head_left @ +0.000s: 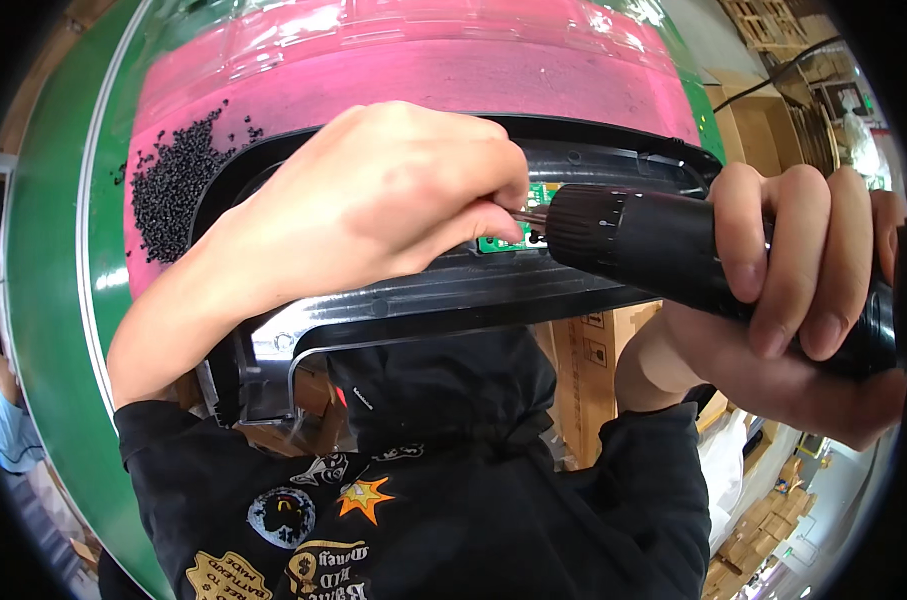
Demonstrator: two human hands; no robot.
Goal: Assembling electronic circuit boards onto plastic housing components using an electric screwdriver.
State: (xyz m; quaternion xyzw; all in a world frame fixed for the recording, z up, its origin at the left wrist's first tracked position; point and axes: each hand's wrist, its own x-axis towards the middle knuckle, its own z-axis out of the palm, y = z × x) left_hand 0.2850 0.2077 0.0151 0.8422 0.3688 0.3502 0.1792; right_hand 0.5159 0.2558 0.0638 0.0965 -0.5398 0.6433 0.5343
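My right hand [788, 255] is wrapped round a black electric screwdriver [638, 235], which points left with its collar over a green circuit board [495, 244]. At the screwdriver's tip, the thumb and forefinger of my left hand [393, 190] are pinched together by the thin metal bit. Whether they hold the bit or a small screw there is hidden. The board sits inside a long black plastic housing [423, 308], partly covered by my left hand and the tool. My left forearm crosses the housing's left end.
A heap of small black screws [178, 190] lies left of the housing on a pink mat [373, 80]. Clear plastic [423, 22] covers the mat's far side. The tabletop [58, 240] is green. Cardboard boxes [758, 125] stand at right; another person's blue sleeve [15, 430] shows far left.
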